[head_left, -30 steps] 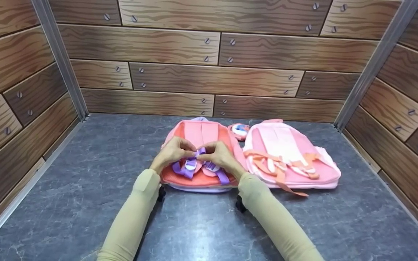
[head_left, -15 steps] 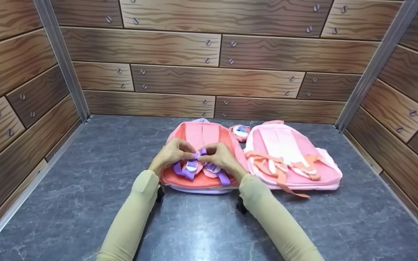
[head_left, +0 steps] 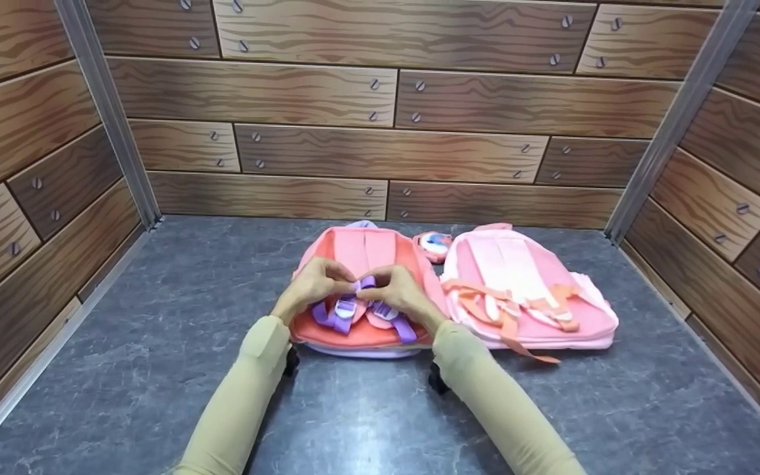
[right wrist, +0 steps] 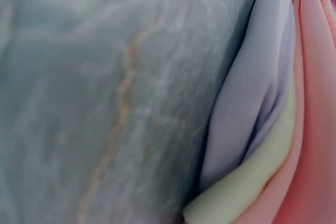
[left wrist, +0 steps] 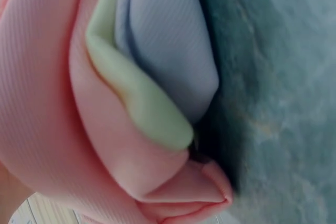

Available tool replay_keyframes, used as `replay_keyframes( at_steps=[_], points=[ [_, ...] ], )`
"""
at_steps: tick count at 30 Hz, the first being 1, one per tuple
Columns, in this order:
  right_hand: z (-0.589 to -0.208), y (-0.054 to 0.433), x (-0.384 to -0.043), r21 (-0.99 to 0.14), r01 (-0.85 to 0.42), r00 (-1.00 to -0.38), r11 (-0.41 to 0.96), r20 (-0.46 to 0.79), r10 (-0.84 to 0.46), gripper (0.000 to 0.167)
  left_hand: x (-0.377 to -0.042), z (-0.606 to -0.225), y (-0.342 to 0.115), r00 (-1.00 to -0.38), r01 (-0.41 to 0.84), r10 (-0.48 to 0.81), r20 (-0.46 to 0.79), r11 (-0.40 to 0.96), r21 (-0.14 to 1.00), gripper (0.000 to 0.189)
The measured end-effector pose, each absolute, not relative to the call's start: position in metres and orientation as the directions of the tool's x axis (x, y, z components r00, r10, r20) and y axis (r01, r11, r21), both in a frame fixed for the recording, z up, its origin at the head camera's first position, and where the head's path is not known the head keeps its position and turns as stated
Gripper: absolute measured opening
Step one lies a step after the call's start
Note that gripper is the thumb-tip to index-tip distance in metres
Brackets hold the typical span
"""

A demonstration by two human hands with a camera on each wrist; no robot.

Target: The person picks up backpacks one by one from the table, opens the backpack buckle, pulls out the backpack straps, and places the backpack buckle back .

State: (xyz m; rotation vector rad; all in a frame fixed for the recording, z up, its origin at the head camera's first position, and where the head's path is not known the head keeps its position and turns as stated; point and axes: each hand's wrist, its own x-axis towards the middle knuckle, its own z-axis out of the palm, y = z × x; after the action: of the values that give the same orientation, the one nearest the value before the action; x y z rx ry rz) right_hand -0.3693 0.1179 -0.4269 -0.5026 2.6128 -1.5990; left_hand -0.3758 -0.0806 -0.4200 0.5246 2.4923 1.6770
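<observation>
In the head view a coral backpack (head_left: 365, 245) lies flat, its straps facing up. Both hands meet over its middle at a purple strap (head_left: 367, 282). My left hand (head_left: 311, 287) pinches the strap between thumb and fingertips. From the other side, my right hand (head_left: 401, 290) pinches it close by. Two white buckles, one the left buckle (head_left: 346, 307), sit below the fingers on purple webbing. Both wrist views show mainly the bag's side, with a lavender panel (left wrist: 165, 40) and pale green trim (right wrist: 252, 182); the fingertips are hidden there.
Close on the right lies a light pink backpack (head_left: 492, 254) with orange straps (head_left: 510, 326), one end trailing onto the dark marbled table (head_left: 175, 316). A round charm (head_left: 434, 245) rests between the bags. Wood-patterned walls (head_left: 314, 152) enclose the back and sides.
The head view has shifted slightly, so everything sits a little lower in it. Both hands keep pinching the purple strap, with only small finger movements.
</observation>
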Motion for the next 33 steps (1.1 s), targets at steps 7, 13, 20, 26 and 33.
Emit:
replay_keyframes(
  at_steps=[7, 13, 20, 26, 33],
  points=[
    [-0.4265, 0.1178, -0.3694, -0.878, -0.245, -0.95, 0.412, 0.131, -0.284, 0.025, -0.3745, -0.4172, -0.0835, -0.934, 0.209, 0.346, 0.09, 0.323, 0.923, 0.014],
    [-0.4265, 0.118, -0.3691, -0.894, -0.245, -0.944, 0.375, 0.132, -0.302, 0.028, -0.3745, -0.4192, -0.0812, -0.936, 0.22, 0.336, 0.104, 0.327, 0.919, 0.012],
    [-0.4283, 0.1176, -0.3693, -0.893, -0.232, -0.949, 0.384, 0.123, -0.289, 0.03, -0.3744, -0.4203, -0.077, -0.951, 0.204, 0.295, 0.096, 0.363, 0.909, 0.012],
    [-0.4282, 0.1182, -0.369, -0.886, -0.242, -0.951, 0.396, 0.135, -0.278, 0.028, -0.3739, -0.4189, -0.0802, -0.945, 0.197, 0.314, 0.094, 0.315, 0.928, 0.014],
    [-0.4268, 0.1189, -0.3697, -0.874, -0.236, -0.955, 0.424, 0.128, -0.267, 0.026, -0.3751, -0.4183, -0.0847, -0.947, 0.157, 0.314, 0.061, 0.29, 0.944, 0.011]
  ],
)
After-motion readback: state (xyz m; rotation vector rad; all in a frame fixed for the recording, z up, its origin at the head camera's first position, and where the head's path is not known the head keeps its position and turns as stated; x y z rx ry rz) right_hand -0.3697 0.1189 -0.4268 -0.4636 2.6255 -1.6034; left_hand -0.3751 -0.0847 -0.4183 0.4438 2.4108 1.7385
